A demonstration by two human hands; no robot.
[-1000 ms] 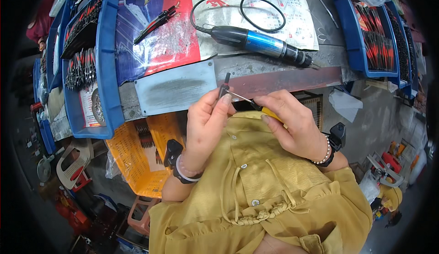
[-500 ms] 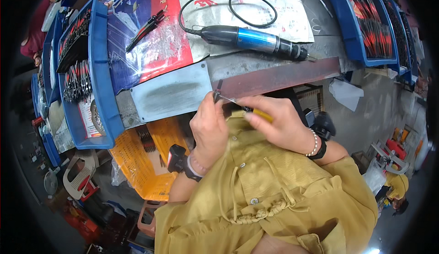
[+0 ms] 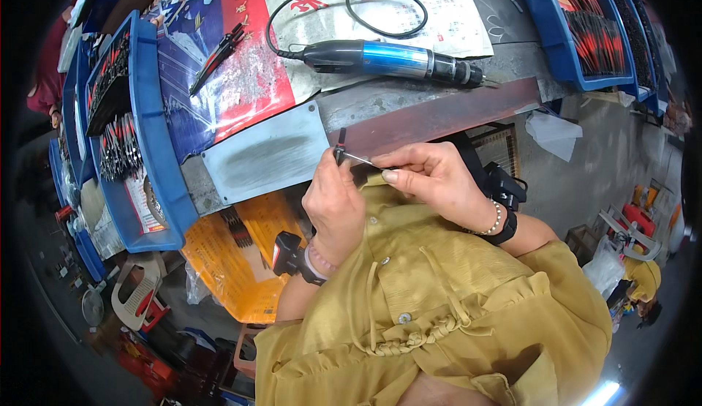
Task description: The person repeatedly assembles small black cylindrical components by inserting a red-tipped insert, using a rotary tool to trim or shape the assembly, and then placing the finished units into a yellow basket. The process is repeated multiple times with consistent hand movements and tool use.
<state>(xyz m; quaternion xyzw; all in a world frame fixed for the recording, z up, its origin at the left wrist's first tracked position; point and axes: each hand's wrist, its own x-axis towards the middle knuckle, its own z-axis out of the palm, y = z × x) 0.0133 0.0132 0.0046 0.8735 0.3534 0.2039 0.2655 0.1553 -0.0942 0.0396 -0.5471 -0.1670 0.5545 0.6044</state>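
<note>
In front of my chest, my left hand (image 3: pixel 333 198) is closed round a slim black-and-red piece (image 3: pixel 341 143), whose narrow end sticks up past the fingertips. My right hand (image 3: pixel 437 181) pinches a screwdriver (image 3: pixel 359 159). Its thin metal shaft reaches left and meets the piece near my left fingertips. Fingers and palm hide most of the handle; how the tip sits on the piece is too small to tell.
A blue-and-black electric screwdriver (image 3: pixel 395 59) with a black cable lies on the bench beyond my hands. Nearby are a grey-blue plate (image 3: pixel 267 153) and black-and-red pieces (image 3: pixel 217 58). Blue bins (image 3: pixel 167 135) stand left, another blue bin (image 3: pixel 545 36) right. An orange crate (image 3: pixel 212 267) is below.
My right fingers have shifted round the screwdriver, and its yellow handle no longer shows. The shaft still meets the piece in my left hand. The whole view has shifted slightly.
</note>
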